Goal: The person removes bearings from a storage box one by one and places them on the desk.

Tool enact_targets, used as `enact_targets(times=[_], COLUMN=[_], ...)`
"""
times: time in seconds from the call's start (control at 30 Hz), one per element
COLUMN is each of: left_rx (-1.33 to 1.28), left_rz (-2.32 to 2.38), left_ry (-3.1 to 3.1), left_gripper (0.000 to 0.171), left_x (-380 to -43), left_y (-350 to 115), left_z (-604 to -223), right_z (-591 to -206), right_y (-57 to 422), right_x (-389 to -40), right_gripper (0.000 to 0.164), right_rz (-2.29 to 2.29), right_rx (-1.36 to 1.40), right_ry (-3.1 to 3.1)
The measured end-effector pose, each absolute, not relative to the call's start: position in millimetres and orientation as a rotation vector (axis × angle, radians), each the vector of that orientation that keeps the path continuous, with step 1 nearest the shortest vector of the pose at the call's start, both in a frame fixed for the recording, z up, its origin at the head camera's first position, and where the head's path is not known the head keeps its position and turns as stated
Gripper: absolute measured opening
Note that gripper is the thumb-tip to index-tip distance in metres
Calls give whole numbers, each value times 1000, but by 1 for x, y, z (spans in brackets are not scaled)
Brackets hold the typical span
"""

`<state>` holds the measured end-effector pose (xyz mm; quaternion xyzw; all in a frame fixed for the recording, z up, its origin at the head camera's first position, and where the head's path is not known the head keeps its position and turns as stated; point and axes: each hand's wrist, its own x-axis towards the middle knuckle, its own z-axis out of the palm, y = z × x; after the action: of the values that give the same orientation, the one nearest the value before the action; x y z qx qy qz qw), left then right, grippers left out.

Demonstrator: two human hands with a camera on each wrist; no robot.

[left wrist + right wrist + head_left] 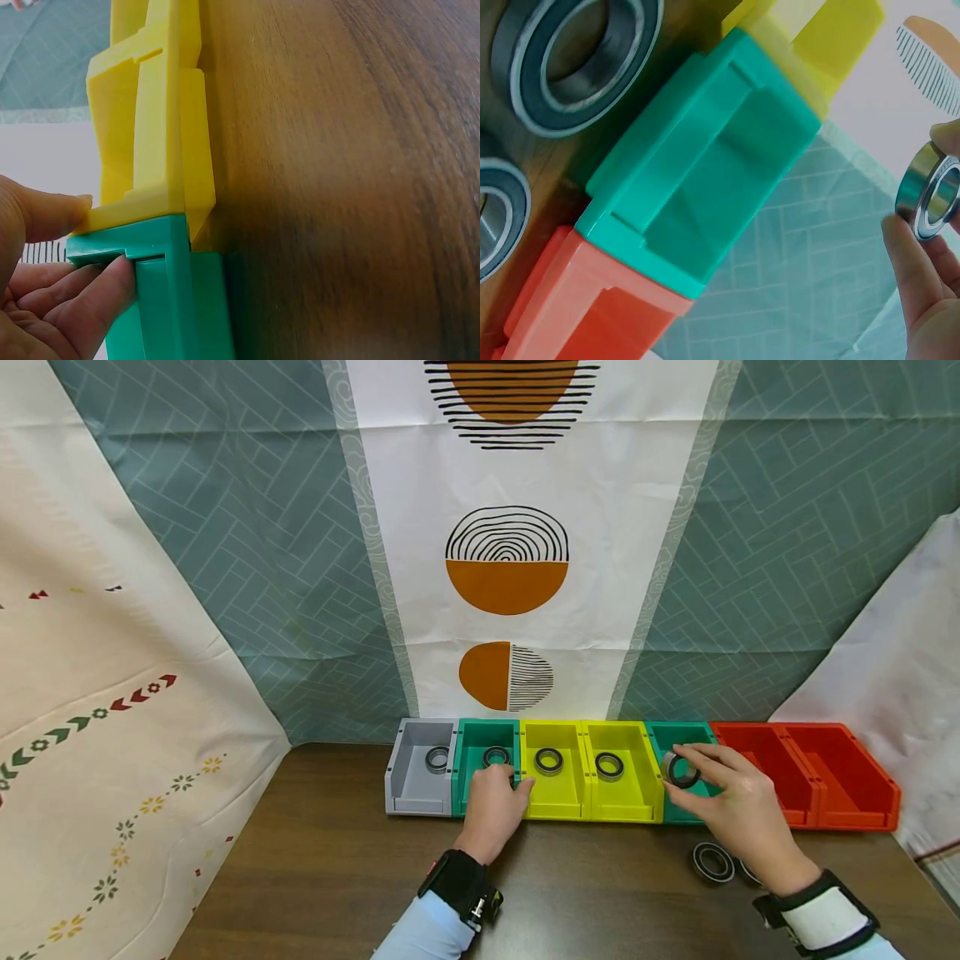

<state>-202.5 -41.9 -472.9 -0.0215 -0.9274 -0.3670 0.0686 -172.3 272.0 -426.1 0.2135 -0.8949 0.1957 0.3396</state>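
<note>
My left hand (491, 806) grips the adjoining walls of the left green bin (169, 300) and its yellow neighbour (157, 127). In the left wrist view the thumb lies on the yellow side, with the fingers inside the green bin. A metal ball bearing (911, 187) is pinched between thumb and fingertips of my right hand (738, 802). It is held up over the right green bin (705, 172), tilted on edge. Below that hand, a bearing (699, 870) lies on the table in front of the bins, with another partly hidden by the hand.
Single bearings sit in the grey bin (408, 793), the left green bin and both yellow bins. Two red bins (862, 777) end the row at the right. A patterned cloth (315, 568) hangs behind the wooden table (322, 868).
</note>
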Motion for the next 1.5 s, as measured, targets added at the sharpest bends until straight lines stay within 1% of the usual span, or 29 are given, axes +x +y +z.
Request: enact_targets(times=[0.1, 0.33, 0.8, 1.0, 1.23, 1.5], left_rx=[-96, -86, -47, -45, -22, -26], left_rz=[-1081, -1082, -1083, -1090, -1105, -1121], left_ry=[-2767, -2777, -2804, -2803, -2820, -2809], left_gripper=[38, 39, 42, 42, 45, 45], left_x=[-203, -203, -201, -200, -201, -201], left_y=[-42, -42, -42, -42, -41, -41], left_z=[-474, -474, -475, -475, -473, -472], right_z=[-424, -427, -451, -461, -467, -477], right_y=[267, 258, 253, 254, 255, 259], right_x=[-166, -151, -132, -129, -128, -130], right_gripper=[63, 60, 55, 54, 56, 53], right_rz=[541, 626, 684, 702, 726, 672], right_rx=[557, 506, 457, 416, 313, 362], right_ry=[-2350, -2410, -2536, -2623, -2867, -2933])
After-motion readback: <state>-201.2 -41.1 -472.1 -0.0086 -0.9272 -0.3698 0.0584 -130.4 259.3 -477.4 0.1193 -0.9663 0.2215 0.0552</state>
